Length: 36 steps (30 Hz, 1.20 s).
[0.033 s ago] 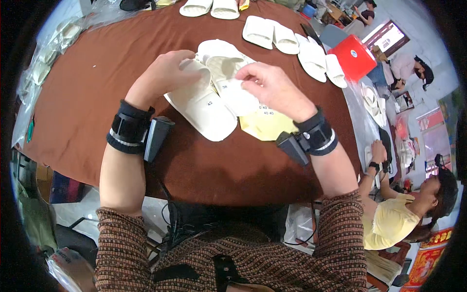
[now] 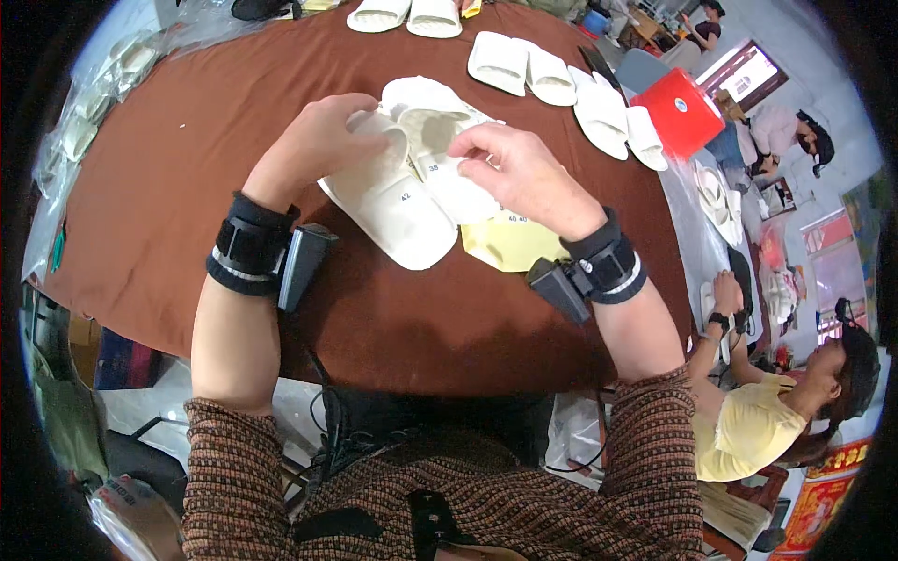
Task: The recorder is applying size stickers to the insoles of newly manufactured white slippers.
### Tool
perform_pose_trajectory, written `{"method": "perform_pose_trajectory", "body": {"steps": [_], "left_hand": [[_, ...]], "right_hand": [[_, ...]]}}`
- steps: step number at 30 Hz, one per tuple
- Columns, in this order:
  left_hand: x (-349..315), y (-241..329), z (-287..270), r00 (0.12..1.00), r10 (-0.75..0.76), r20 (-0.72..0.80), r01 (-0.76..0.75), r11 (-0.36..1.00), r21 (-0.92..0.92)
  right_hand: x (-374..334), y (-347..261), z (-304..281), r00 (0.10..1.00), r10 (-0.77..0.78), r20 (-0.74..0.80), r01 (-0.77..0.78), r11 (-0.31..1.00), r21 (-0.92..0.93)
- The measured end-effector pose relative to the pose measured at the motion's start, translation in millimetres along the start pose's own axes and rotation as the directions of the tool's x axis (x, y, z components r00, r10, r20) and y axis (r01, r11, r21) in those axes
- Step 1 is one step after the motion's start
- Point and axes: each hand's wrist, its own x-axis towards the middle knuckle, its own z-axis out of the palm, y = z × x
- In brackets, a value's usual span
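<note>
My left hand (image 2: 318, 145) is closed on the upper of a white slipper (image 2: 402, 224), whose heel end points toward me. Close beside it on the right lies a second white slipper (image 2: 458, 187), partly covered by my right hand (image 2: 528, 173). Thumb and forefinger of that hand are pinched over this slipper's insole; whatever is between them is too small to make out. Dark printed marks show on both insoles. A yellow sheet (image 2: 510, 245) with printed marks lies under my right hand and against the slippers.
A brown cloth covers the round table (image 2: 206, 187). More white slippers (image 2: 524, 70) stand along its far and right edges, near a red box (image 2: 678, 112). Clear plastic (image 2: 89, 112) lines the left rim. At right, a person in yellow (image 2: 758, 421) works at another table.
My right hand has shifted slightly left, covering the yellow sheet a bit differently. My left hand and the slippers are nearly where they were.
</note>
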Motion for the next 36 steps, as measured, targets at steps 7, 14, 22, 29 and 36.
{"method": "perform_pose_trajectory", "body": {"steps": [7,14,22,29,36], "left_hand": [[2,-2,7,0.994,0.056,-0.092,-0.058,0.998,-0.022],[2,-3,10,0.997,0.012,-0.077,-0.020,0.995,-0.102],[-2,-2,8,0.975,0.138,-0.171,-0.155,0.984,-0.085],[1,10,28,0.891,0.322,-0.321,-0.343,0.939,-0.008],[16,40,66,0.885,0.400,-0.239,-0.387,0.917,0.100]], "right_hand": [[18,31,0,0.968,0.212,-0.134,-0.217,0.976,-0.021],[47,45,25,0.960,0.232,-0.157,-0.271,0.913,-0.307],[26,48,-1,0.951,0.191,-0.244,-0.291,0.820,-0.493],[-38,43,-39,0.945,0.135,-0.296,-0.251,0.883,-0.397],[-92,97,-58,0.932,0.221,-0.287,-0.316,0.883,-0.347]]}}
